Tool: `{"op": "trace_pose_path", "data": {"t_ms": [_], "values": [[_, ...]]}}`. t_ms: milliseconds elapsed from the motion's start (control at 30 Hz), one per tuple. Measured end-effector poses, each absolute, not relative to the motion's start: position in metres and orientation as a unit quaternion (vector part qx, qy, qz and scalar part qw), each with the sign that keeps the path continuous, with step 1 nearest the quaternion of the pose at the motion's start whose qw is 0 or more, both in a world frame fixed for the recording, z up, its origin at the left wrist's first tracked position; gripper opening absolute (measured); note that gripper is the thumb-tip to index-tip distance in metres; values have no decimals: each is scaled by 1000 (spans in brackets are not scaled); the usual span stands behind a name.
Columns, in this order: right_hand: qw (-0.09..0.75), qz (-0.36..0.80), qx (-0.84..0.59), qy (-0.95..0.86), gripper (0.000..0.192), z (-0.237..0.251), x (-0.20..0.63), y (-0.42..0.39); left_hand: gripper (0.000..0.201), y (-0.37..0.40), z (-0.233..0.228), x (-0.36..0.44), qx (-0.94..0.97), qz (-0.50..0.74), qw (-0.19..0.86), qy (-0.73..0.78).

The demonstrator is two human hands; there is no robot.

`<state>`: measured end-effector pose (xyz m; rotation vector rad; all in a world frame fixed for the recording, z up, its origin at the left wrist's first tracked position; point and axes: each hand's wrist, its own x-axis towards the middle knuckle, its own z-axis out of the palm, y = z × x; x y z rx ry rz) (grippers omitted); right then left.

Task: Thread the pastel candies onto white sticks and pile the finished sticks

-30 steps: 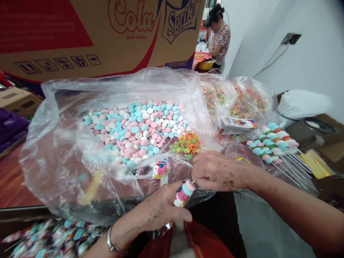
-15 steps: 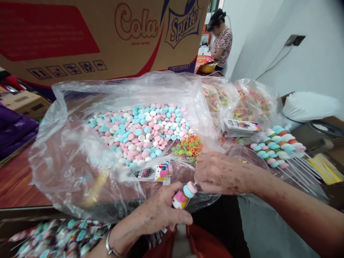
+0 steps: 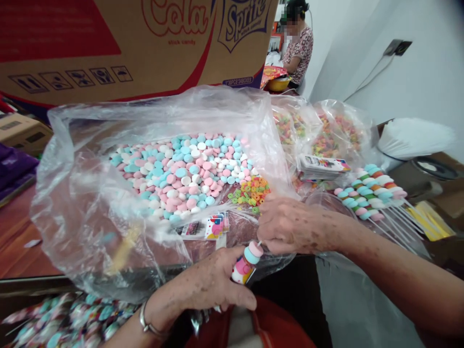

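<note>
My left hand (image 3: 213,278) is closed around a marshmallow skewer (image 3: 253,252), with a pink and a blue marshmallow showing at its upper end. A printed card (image 3: 242,270) in pink, white and yellow lies against the skewer under my fingers. At its tip, my right hand (image 3: 290,224) is closed, fingers pinched by the short white stick that sticks out of the pink marshmallow. Just beyond my hands lie small ring candies (image 3: 253,192) and a heap of pink, blue and white marshmallows (image 3: 184,174) on a clear plastic bag (image 3: 87,193). Several printed cards (image 3: 206,227) lie nearby.
Finished-looking skewers (image 3: 377,188) lie at the right, near a card stack (image 3: 322,165) and bagged ring candies (image 3: 337,128). A large carton (image 3: 108,43) stands behind. Wrapped skewers (image 3: 68,319) fill the lower left. A person (image 3: 299,53) sits at the back.
The view has shifted slightly, so the surroundings sit a little higher and further left. Both hands keep nearly the same hold on the skewer.
</note>
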<state>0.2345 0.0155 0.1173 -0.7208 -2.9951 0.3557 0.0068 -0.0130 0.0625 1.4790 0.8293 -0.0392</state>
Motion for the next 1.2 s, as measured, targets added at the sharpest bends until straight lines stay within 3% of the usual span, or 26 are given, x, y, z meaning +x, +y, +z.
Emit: {"op": "trace_pose_path", "data": {"t_ms": [167, 400, 533, 933, 1200], "values": [[26, 102, -240, -965, 34, 114, 234, 14, 55, -14, 56, 9, 602, 8, 691, 400], [23, 79, -251, -964, 33, 109, 235, 9, 39, -13, 59, 12, 676, 14, 637, 371], [43, 86, -240, -966, 30, 104, 233, 7, 49, -12, 53, 10, 615, -9, 672, 412], [49, 91, -264, -959, 30, 96, 240, 1, 44, -11, 63, 12, 717, 25, 583, 382], [38, 75, -242, -967, 34, 111, 239, 7, 45, -13, 58, 12, 632, -14, 678, 374]]}}
